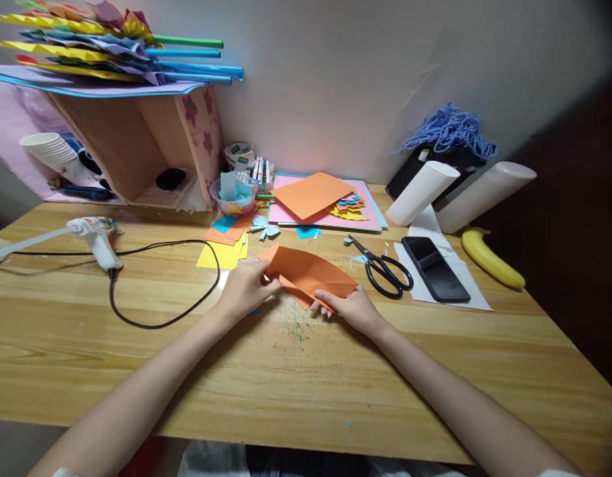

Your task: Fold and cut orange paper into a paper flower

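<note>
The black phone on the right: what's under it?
The black phone lies on a white paper sheet, which rests on the wooden table. Whatever is on the sheet beneath the phone is hidden.

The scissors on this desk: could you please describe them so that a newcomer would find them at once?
Start at the wooden desk and go to the right of the orange paper held in both hands. The scissors lie there, just left of the black phone on its white sheet. Their black loop handles and open blades set them apart.
</note>
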`<state>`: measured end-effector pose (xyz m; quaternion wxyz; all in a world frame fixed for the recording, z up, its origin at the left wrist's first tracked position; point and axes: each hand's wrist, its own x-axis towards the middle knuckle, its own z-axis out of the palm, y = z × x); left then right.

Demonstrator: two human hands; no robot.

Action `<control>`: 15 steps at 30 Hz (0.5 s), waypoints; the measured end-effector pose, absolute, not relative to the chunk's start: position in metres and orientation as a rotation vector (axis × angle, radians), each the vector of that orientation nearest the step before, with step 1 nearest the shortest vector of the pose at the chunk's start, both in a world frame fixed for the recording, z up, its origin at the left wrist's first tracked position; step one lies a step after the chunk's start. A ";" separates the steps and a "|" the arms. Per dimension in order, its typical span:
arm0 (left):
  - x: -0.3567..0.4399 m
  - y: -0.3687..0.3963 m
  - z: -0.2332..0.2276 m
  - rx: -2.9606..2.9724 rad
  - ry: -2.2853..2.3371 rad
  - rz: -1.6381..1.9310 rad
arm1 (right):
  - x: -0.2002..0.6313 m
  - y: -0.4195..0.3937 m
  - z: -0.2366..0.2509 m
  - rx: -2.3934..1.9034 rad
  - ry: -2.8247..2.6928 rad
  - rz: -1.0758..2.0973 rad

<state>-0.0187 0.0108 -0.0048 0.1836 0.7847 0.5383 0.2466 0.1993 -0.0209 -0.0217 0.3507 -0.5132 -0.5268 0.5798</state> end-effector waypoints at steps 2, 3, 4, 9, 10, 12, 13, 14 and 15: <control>-0.022 0.013 -0.005 2.179 1.578 0.745 | 0.200 -0.020 -0.020 -1.355 -1.376 1.488; -0.024 0.015 -0.006 2.155 1.593 0.770 | 0.200 -0.020 -0.020 -1.361 -1.383 1.485; -0.026 0.017 -0.006 2.128 1.604 0.798 | 0.200 -0.020 -0.019 -1.363 -1.389 1.482; -0.038 0.026 -0.006 1.932 1.699 0.971 | 0.201 -0.020 -0.017 -1.335 -1.410 1.465; -0.039 0.027 -0.006 1.872 1.696 1.002 | 0.201 -0.020 -0.017 -1.336 -1.411 1.459; -0.039 0.028 -0.005 1.737 1.617 1.024 | 0.201 -0.020 -0.017 -1.335 -1.407 1.446; -0.038 0.028 -0.005 1.673 1.539 1.009 | 0.201 -0.020 -0.017 -1.335 -1.404 1.437; -0.036 0.027 -0.005 1.616 1.445 0.983 | 0.201 -0.020 -0.016 -1.334 -1.405 1.433; -0.033 0.025 -0.006 1.567 1.352 0.954 | 0.201 -0.019 -0.017 -1.332 -1.407 1.432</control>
